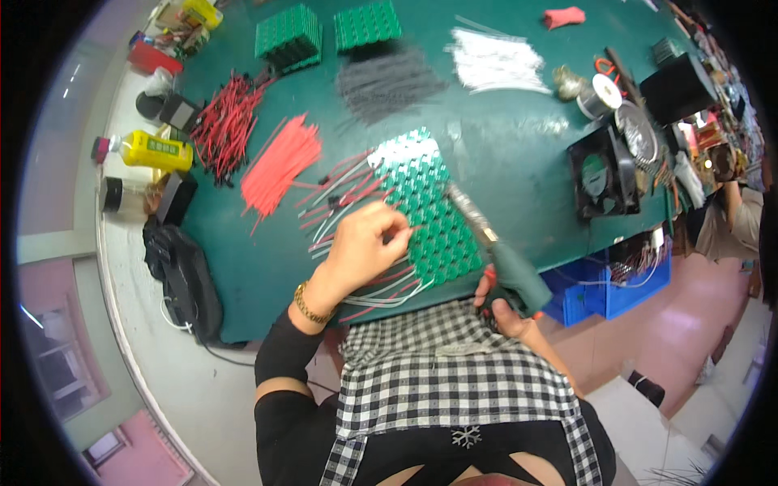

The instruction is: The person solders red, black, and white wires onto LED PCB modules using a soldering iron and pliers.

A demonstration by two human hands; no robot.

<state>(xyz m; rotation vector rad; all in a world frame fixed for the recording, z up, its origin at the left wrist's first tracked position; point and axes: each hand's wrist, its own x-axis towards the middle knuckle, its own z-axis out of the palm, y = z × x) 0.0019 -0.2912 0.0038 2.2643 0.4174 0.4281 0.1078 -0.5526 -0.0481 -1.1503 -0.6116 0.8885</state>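
A green circuit board panel (438, 219) lies near the table's front edge, made up of rows of small round boards. Red and white wires (348, 194) stick out from its left side. My left hand (369, 243) is closed in a pinch at that side, with a thin red wire (418, 229) at its fingertips. My right hand (506, 314) grips a green soldering gun (519, 275) at the panel's right. Its metal barrel (472, 212) slants up and left beside the panel; I cannot tell whether the tip touches it.
Bundles of red wires (227, 125), pink-red strips (281, 168), grey strips (385, 81) and white strips (496, 61) lie beyond. Stacked green boards (289, 36) stand at the back. At right are a wire spool (600, 95), a black fan (601, 174) and blue bins (616, 283).
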